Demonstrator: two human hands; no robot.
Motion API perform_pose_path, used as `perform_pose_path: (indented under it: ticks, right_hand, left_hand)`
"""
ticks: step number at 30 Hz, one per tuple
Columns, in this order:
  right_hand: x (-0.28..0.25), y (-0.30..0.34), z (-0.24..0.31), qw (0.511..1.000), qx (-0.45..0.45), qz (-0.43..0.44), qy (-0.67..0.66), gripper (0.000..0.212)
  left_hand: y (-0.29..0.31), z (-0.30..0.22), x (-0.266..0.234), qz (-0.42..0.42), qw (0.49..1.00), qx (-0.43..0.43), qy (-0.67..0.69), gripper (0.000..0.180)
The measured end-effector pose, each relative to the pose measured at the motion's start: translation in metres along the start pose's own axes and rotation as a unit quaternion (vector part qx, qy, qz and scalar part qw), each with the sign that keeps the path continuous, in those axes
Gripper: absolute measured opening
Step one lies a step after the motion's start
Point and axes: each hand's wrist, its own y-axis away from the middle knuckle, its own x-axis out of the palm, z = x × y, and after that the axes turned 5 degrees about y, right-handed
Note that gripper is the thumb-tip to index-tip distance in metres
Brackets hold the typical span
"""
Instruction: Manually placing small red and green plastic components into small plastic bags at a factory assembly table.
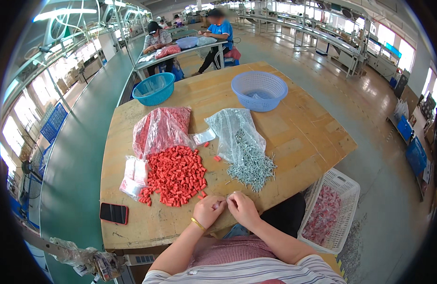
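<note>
Red caps [177, 176] lie ahead-left, nearer the left hand [209, 210]; silver screws [252, 166] ahead of the right hand [243, 208]. Both curl close together; I cannot tell what they hold.

Two hands [209, 211], one phone [113, 213], two tabletop baskets [259, 92], perhaps hundreds of sleeves [177, 176] and screws [252, 171].

Bright all around me: white daylight glares through windows [24, 108] far left of the left hand [209, 211], and a tube lamp [65, 13] glows beyond. A plastic bag [233, 124] ahead of the right hand [243, 208] glints. Leftward, a green bench [81, 146] bows with fisheye distortion; one co-worker's head [216, 15], far ahead, is blurred.
</note>
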Motion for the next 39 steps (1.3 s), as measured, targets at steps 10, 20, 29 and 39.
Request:
perform_pose_path:
  ticks: [10, 20, 29, 39]
  right_hand:
    - [0.001, 0.001, 0.003, 0.999, -0.023, 0.014, 0.042, 0.01]
    - [0.003, -0.007, 0.001, 0.999, -0.01, 0.007, 0.043, 0.011]
    - [0.001, 0.005, 0.006, 0.998, 0.004, 0.033, 0.044, 0.011]
    - [0.002, -0.008, -0.003, 0.998, -0.025, 0.051, 0.04, 0.01]
  left_hand:
    - [0.004, 0.002, 0.011, -0.063, 0.998, 0.001, -0.023, 0.007]
    - [-0.002, 0.006, 0.004, -0.038, 0.999, 0.02, 0.023, 0.012]
    - [0.011, -0.001, 0.003, -0.016, 1.0, -0.004, 0.011, 0.011]
    - [0.004, 0.011, 0.012, -0.007, 0.997, -0.035, -0.064, 0.009]
